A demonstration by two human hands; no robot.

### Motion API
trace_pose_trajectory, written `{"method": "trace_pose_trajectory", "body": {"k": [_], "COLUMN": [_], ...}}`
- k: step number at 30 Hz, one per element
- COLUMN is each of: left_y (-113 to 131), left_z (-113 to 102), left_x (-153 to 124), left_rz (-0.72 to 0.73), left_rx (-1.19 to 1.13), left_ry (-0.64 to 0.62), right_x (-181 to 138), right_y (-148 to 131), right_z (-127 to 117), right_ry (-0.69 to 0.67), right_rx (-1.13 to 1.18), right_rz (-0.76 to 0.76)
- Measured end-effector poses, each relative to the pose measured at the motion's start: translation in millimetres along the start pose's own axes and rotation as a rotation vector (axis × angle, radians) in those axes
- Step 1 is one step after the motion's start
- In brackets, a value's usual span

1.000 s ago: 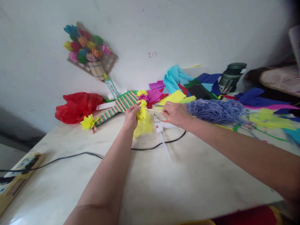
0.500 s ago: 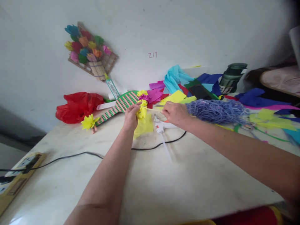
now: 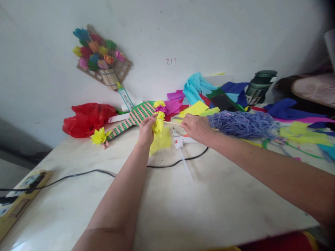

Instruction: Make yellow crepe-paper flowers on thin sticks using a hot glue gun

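Camera: one, head-worn | Position: above the near side of the desk (image 3: 167, 209), behind the left hand (image 3: 146, 131) and right hand (image 3: 196, 128) | Facing: forward and down, toward the wall (image 3: 151, 31) | Range: near; hands mid-frame, forearms (image 3: 117, 195) crossing the bottom and right edges

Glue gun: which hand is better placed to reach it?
Probably the right hand: it holds a thin stick but is nearer the glue gun; the left hand is farther left, at crumpled yellow paper.

the green guitar-shaped craft (image 3: 142, 113) is striped with pink; the bunched paper (image 3: 158, 126) is coloured yellow, the yarn (image 3: 238, 123) bluish-purple.
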State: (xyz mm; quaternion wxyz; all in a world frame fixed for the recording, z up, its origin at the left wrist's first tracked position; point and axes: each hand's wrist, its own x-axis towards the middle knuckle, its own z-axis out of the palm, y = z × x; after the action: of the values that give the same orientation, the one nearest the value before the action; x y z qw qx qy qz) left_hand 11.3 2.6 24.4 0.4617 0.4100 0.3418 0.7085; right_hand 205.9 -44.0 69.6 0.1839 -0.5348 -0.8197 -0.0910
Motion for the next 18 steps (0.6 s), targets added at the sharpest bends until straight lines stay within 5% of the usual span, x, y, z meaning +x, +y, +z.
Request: {"method": "trace_pose_trajectory", "body": {"k": [18], "left_y": [1.9], "left_z": [-0.1], "left_x": [-1.4], "left_rz": [0.022], "left_rx": [0.0], "left_ry": [0.001], "right_x": [-1.4], "right_y": [1.7], "right_z": [0.7], "right_ry": [-0.011], "right_rx": [-0.03], "right_rz": [-0.039]}}
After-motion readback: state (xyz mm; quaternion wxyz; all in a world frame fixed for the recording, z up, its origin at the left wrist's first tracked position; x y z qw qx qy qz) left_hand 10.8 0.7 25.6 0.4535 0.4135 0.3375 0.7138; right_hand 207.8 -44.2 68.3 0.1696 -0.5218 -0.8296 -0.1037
